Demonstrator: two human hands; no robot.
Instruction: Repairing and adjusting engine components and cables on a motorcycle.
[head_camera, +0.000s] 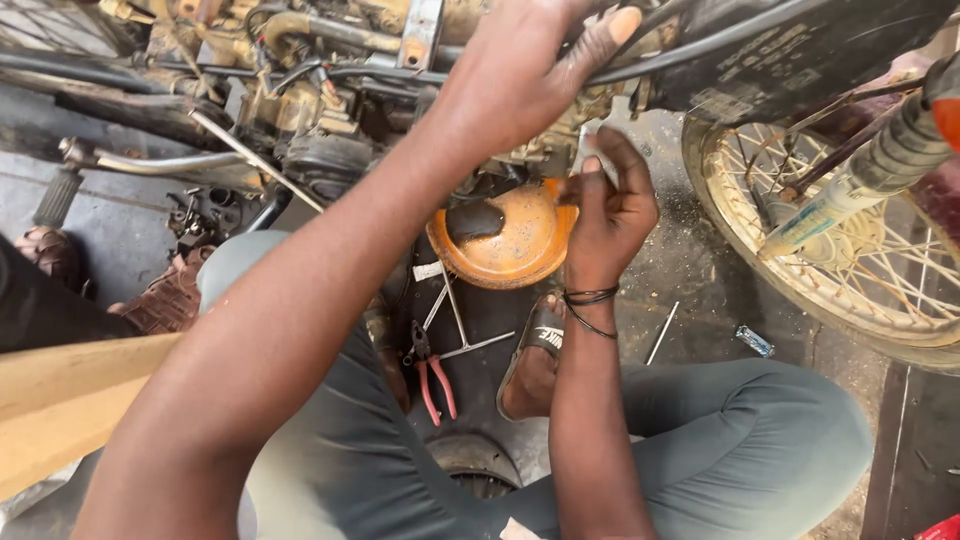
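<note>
Both hands at the underside of a motorcycle engine, above an orange drain pan.

The left hand (520, 75) is pressed flat, fingers spread, against the motorcycle engine (330, 120) and a black cable (700, 45); its grip is open and encloses nothing visible. The right hand (610, 205), just below it, has its grip closed around a small metal part (592, 135) at the engine's underside; what the part is cannot be told. Directly beside and below the right hand sits the orange drain pan (510, 240) on the floor, with dark liquid in it. Further below the pan lie red-handled pliers (432, 375) and a T-shaped wrench (462, 325). To the right of the right hand stands the spoked wheel (840, 250). A thin metal rod (662, 332) lies on the floor near the right wrist.
</note>
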